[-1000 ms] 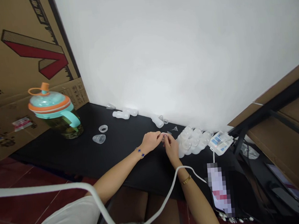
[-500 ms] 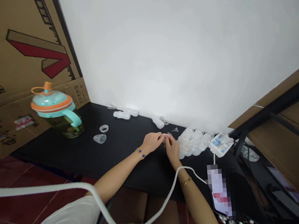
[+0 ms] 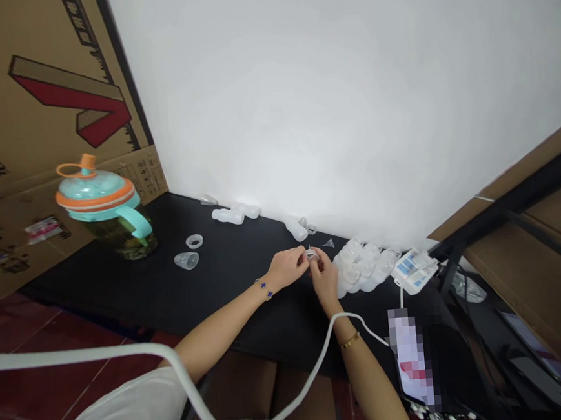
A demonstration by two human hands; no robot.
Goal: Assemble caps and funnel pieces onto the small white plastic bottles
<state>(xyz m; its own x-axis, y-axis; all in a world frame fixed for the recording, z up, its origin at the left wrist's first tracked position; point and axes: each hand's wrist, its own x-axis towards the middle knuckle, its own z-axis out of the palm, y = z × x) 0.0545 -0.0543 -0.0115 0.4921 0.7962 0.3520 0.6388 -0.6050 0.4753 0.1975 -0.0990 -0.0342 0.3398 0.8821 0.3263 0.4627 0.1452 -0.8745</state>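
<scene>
Over the black table, my left hand (image 3: 287, 267) and my right hand (image 3: 324, 276) meet with bent fingers around a small white bottle ring (image 3: 312, 255). A thin clear tip rises at the ring's upper edge; the fingers hide much of the rest. Just right of my right hand stands a tight cluster of white bottles with clear caps (image 3: 363, 268). Behind the hands lie a clear pointed teat (image 3: 329, 243), a white bottle (image 3: 295, 229) on its side and another ring (image 3: 312, 229). Left of my left hand are a loose white ring (image 3: 194, 241) and a clear cap (image 3: 187, 261).
Two white bottles (image 3: 230, 215) lie by the wall. A jug with an orange and teal lid (image 3: 108, 204) stands left, beside a carton (image 3: 37, 151). A white cable (image 3: 175, 357) crosses in front of my arms. At right are a white case (image 3: 415, 269) and a phone (image 3: 416, 371).
My fingers have shifted a little around the ring, and more of it shows now, with a clear tip above it. Everything else stays in place.
</scene>
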